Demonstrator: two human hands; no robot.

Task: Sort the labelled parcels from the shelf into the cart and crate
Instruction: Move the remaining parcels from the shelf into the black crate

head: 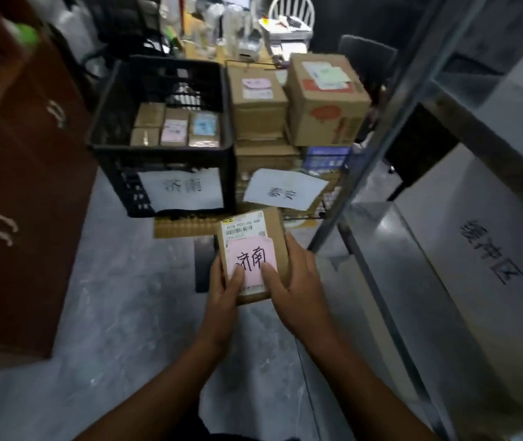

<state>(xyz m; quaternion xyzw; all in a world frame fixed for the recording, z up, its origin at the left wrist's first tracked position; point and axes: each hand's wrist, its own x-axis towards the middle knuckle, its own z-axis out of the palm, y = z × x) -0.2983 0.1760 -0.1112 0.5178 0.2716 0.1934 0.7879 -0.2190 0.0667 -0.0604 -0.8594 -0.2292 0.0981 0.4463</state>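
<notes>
- Between the two hands sat the parcel (272,249), a small brown box with a pink note (251,262) on top reading 济南 and a barcode sticker just above that.
- Left hand (225,288) gripped the parcel's left edge, thumb lying on the note. Right hand (295,281) wrapped the right edge, thumb on the note too. So both were clamped round it, holding it up off the floor.
- Just beyond the hands, a bit to the left, was a black crate (120,173). It had a white sign (183,189) on its front with the same 济南, and a few small boxes (174,125) lay in the bottom.
- Beyond the hands to the right, right beside the crate, was a wire cart (330,202) piled with bigger boxes (323,97). Its paper sign (285,189) was too blurry to read for sure.
- Right of the right hand stood the metal shelf (384,122), its post slanting up and away.
- Way off left of the left hand stood a brown cabinet (15,186).
</notes>
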